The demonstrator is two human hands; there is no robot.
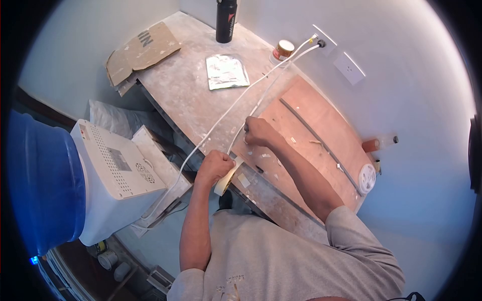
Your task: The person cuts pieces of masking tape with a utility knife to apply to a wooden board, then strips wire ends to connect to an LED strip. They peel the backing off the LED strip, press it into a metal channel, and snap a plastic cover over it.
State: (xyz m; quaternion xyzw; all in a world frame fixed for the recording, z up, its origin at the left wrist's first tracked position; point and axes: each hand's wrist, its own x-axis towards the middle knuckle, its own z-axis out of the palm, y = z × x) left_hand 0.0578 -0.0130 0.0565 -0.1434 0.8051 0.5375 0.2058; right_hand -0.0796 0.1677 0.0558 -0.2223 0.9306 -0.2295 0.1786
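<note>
My left hand [216, 165] is closed at the table's front edge, gripping a cream roll of masking tape [225, 184] that hangs below the fingers. A pale strip shows beside the thumb. Further forward, my right hand [261, 132] is closed just above the table; what its fingertips pinch is too small to make out. A thin white cable [257, 104] passes close to my right fingertips and comes down near the left hand. Beside my right forearm lies a reddish wooden board [306, 120] with a dark narrow strip [316, 135] along it.
Another white cable [221, 119] crosses the table [175, 65] from the wall socket. A silver pouch [227, 71], a black bottle [226, 22], a lidded jar [283, 50] and cardboard [143, 52] lie or stand further back. At left is a white water dispenser [120, 165] with a blue bottle [47, 185].
</note>
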